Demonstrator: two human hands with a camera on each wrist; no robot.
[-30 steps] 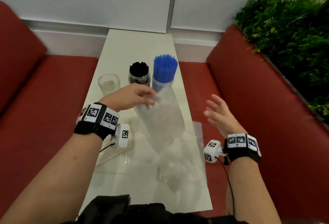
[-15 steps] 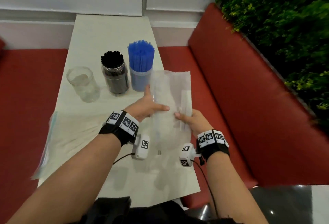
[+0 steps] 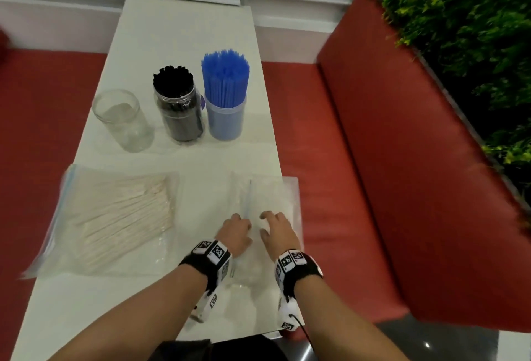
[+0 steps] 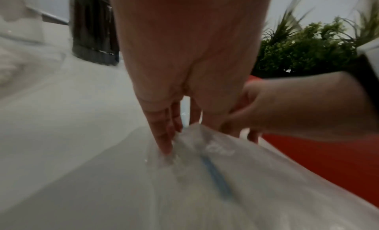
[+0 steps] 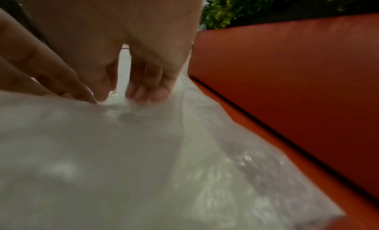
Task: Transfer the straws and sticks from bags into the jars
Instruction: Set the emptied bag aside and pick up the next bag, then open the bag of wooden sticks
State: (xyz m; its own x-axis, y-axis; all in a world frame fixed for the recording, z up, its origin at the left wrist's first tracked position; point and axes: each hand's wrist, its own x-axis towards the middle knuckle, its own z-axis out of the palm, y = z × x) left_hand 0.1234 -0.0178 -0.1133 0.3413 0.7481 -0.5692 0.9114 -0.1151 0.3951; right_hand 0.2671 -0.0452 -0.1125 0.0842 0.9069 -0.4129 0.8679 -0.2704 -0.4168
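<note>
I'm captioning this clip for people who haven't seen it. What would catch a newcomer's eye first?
Probably the bright blue straws fanning out of a jar at the back of the white table, beside a jar of black straws and an empty jar. Nearer, the left hand and right hand press on a clear bag, with a bag of wooden sticks to the left.

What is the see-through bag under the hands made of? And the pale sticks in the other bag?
The bag looks like thin clear plastic: glossy, crinkled, table showing through. The sticks look like plain unpainted wood, perhaps bamboo: pale tan and matte.
</note>
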